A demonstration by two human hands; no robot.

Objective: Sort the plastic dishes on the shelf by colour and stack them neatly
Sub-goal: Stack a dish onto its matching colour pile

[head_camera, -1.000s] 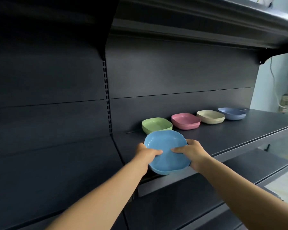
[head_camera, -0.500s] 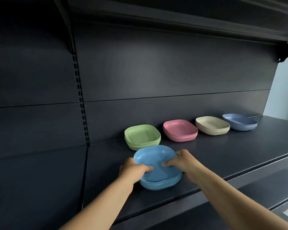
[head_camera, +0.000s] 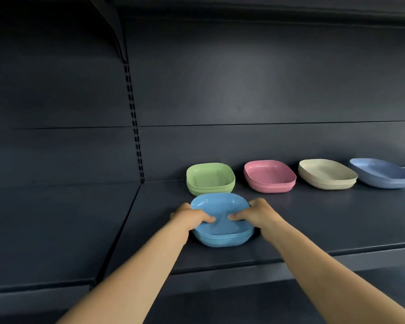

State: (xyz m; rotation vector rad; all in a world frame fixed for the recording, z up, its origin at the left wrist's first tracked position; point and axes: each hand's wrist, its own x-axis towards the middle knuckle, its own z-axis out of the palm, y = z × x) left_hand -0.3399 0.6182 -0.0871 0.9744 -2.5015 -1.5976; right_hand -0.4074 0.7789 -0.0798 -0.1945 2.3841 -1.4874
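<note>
Blue stack [head_camera: 222, 230] sits on the shelf [head_camera: 313, 220], front of the green stack [head_camera: 210, 178]; your left hand [head_camera: 187, 218] and right hand [head_camera: 257, 213] clamp its sides, thumbs inside the top dish.

text: none legible | labels: none on the dish stacks [head_camera: 222, 230] | signs: none on the shelf [head_camera: 313, 218] behind them

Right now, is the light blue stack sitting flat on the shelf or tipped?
Flat, as far as visible. The light blue stack rests on the shelf, rims level; left hand and right hand grip its sides.
</note>
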